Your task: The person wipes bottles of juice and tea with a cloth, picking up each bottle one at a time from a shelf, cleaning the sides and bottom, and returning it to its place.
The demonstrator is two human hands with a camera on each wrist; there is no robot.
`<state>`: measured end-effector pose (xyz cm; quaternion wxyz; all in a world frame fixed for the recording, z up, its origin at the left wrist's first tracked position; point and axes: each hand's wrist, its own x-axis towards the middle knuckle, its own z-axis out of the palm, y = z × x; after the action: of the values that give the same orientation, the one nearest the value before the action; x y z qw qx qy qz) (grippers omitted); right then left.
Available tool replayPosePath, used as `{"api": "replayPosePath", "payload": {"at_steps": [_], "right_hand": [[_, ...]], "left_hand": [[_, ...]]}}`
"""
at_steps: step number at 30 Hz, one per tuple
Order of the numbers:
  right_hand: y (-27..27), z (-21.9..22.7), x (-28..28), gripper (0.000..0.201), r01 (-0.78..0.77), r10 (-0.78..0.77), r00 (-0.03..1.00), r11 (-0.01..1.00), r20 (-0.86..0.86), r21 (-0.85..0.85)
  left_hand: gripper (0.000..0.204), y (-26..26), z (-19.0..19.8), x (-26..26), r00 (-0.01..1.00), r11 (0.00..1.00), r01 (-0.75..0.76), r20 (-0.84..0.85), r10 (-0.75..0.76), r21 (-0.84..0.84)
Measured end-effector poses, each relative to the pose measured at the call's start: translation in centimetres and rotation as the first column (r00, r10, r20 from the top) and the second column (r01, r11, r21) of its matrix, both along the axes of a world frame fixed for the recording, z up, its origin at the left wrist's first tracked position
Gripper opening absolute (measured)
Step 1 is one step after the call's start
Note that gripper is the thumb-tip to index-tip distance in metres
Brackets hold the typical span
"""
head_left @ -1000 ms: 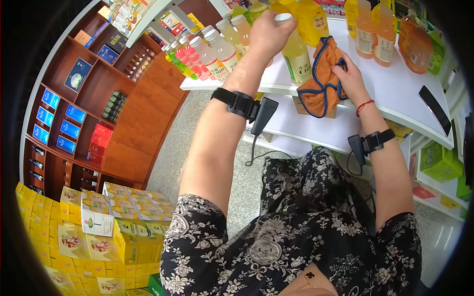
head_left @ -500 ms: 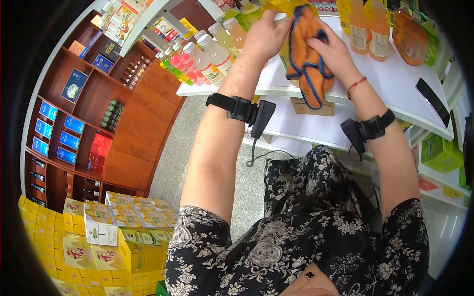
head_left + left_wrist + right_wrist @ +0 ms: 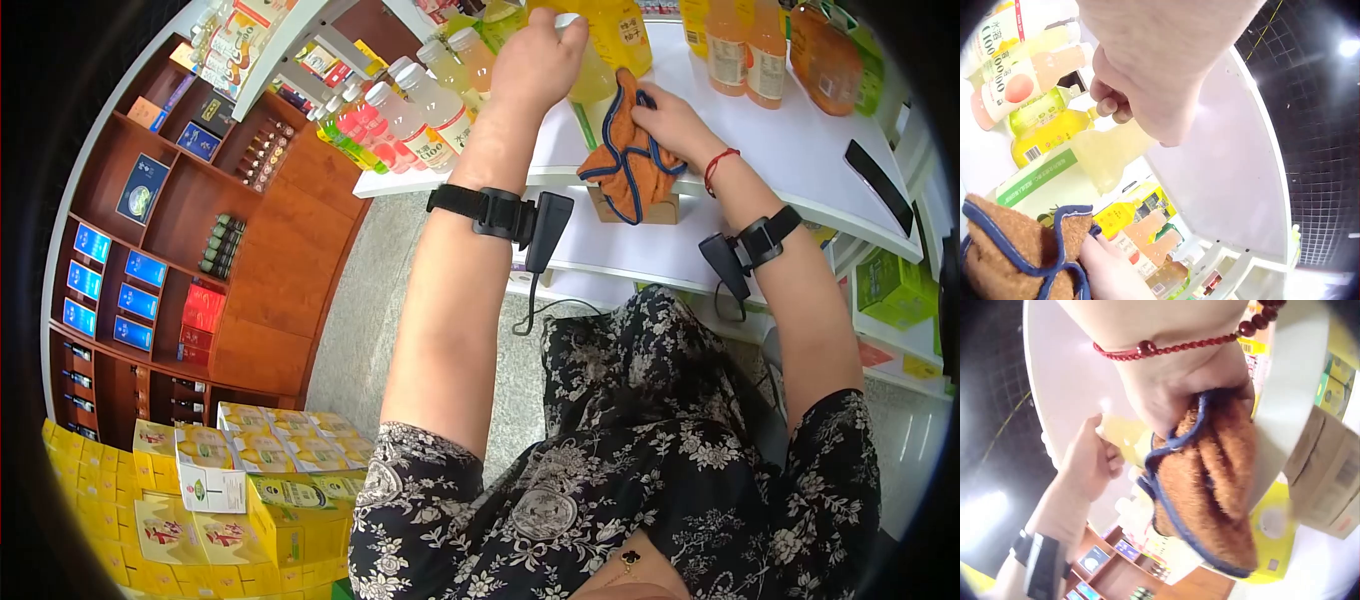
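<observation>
Bottle (image 3: 596, 85) gripped, cloth (image 3: 645, 180) beside it

Left hand (image 3: 535, 65): fingers curled round bottle's top, probably to steady it; base hidden, over shelf (image 3: 770, 150). Right hand (image 3: 675, 125): pinches cloth, bunched, likely so folds can bear on bottle's side; contact unclear.

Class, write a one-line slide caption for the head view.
Left hand grips a pale-yellow bottle by its top while the right hand holds an orange cloth beside it.

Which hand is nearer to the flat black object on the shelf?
Right. In the head view, the right hand, holding the orange cloth, is left of the flat black object; the left hand, holding a bottle, is farther left.
</observation>
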<state>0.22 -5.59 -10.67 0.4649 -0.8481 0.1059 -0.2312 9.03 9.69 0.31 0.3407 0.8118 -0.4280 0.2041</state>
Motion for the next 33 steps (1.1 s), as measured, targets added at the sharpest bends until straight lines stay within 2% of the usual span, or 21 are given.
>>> {"api": "replayPosePath", "payload": {"at_steps": [1, 3, 4, 6, 10, 12, 14, 15, 17, 19, 21, 23, 24, 26, 28, 30, 32, 33], "right_hand": [[0.1, 0.6, 0.0, 0.054, 0.008, -0.008, 1.0, 1.0, 0.005, 0.001], [0.8, 2.7, 0.2, 0.057, 0.059, -0.054, 0.963, 0.998, 0.263, -0.011], [1.4, 3.8, 0.1, 0.057, 0.061, -0.057, 0.963, 0.998, 0.262, -0.006], [2.6, 5.6, 0.0, 0.058, 0.079, -0.064, 0.903, 0.997, 0.426, -0.019], [3.8, 4.9, 0.6, 0.056, 0.093, -0.055, 0.924, 0.992, 0.378, -0.084], [3.2, 2.9, 1.1, 0.054, 0.104, -0.059, 0.936, 0.988, 0.347, -0.112], [1.8, 0.5, 1.5, 0.053, 0.033, -0.019, 0.996, 0.988, 0.092, -0.151], [1.7, 0.0, 1.1, 0.053, 0.033, -0.019, 0.996, 0.988, 0.092, -0.152], [1.4, -1.2, 0.4, 0.052, 0.012, -0.014, 1.0, 0.994, -0.016, -0.108], [1.0, -0.9, 0.6, 0.053, 0.009, -0.01, 1.0, 0.991, -0.003, -0.135], [1.0, -0.3, 0.5, 0.053, 0.01, -0.009, 1.0, 0.988, 0.008, -0.153], [1.5, 1.3, 0.7, 0.055, 0.076, -0.051, 0.969, 0.993, 0.241, -0.092], [2.4, 2.7, 0.4, 0.055, 0.074, -0.05, 0.969, 0.993, 0.243, -0.091], [4.6, 5.4, -0.6, 0.057, 0.088, -0.056, 0.909, 0.994, 0.413, -0.061], [4.7, 5.0, 0.3, 0.059, 0.097, -0.049, 0.891, 0.992, 0.451, -0.085], [4.2, 3.3, 2.0, 0.06, 0.261, -0.04, 0.816, 0.915, 0.576, -0.307], [3.8, 1.7, 1.6, 0.061, 0.288, -0.051, 0.827, 0.894, 0.56, -0.343], [3.5, 1.3, 1.2, 0.06, 0.145, -0.038, 0.938, 0.946, 0.344, -0.291]], "left_hand": [[0.058, 0.0, 0.2, -0.2, 0.998, 0.999, -0.041, 0.046, 0.04, 0.029], [0.057, 0.2, 0.6, -0.3, 0.997, 0.998, -0.052, 0.052, 0.051, 0.031], [0.057, 0.3, 0.6, -0.3, 0.996, 0.997, -0.07, 0.052, 0.068, 0.036], [0.057, 0.6, 0.8, -0.3, 0.997, 0.997, -0.069, 0.049, 0.067, 0.039], [0.056, 1.1, 0.9, -0.4, 0.995, 0.993, -0.1, 0.015, 0.1, 0.061], [0.056, 1.4, 1.0, 0.3, 0.993, 0.99, -0.114, 0.012, 0.113, 0.083], [0.056, 1.2, 0.9, 0.9, 0.992, 0.986, -0.129, 0.008, 0.129, 0.103], [0.057, 1.0, 0.8, 0.9, 0.989, 0.984, -0.147, 0.013, 0.146, 0.106], [0.058, 0.6, 0.3, 0.9, 0.987, 0.981, -0.163, 0.016, 0.162, 0.108], [0.058, 0.3, 0.0, 0.7, 0.995, 0.996, -0.082, 0.057, 0.081, 0.027], [0.058, 0.5, -0.2, 0.6, 0.996, 0.997, -0.062, 0.068, 0.059, 0.037], [0.058, 0.7, 0.2, 0.6, 0.995, 0.998, -0.046, 0.086, 0.043, 0.042], [0.056, 0.9, 0.4, 0.1, 0.993, 0.994, -0.086, 0.088, 0.08, 0.07], [0.055, 1.1, 0.5, 0.2, 0.989, 0.987, -0.127, 0.091, 0.118, 0.101], [0.053, 1.2, 0.2, 1.3, 0.98, 0.983, -0.147, 0.15, 0.129, 0.112], [0.053, 1.5, 0.1, 1.9, 0.985, 0.985, -0.113, 0.142, 0.094, 0.128], [0.053, 1.7, 0.2, 2.0, 0.989, 0.986, -0.078, 0.134, 0.059, 0.146], [0.056, 2.0, 0.7, 1.3, 0.991, 0.982, -0.11, 0.089, 0.097, 0.154]]}}
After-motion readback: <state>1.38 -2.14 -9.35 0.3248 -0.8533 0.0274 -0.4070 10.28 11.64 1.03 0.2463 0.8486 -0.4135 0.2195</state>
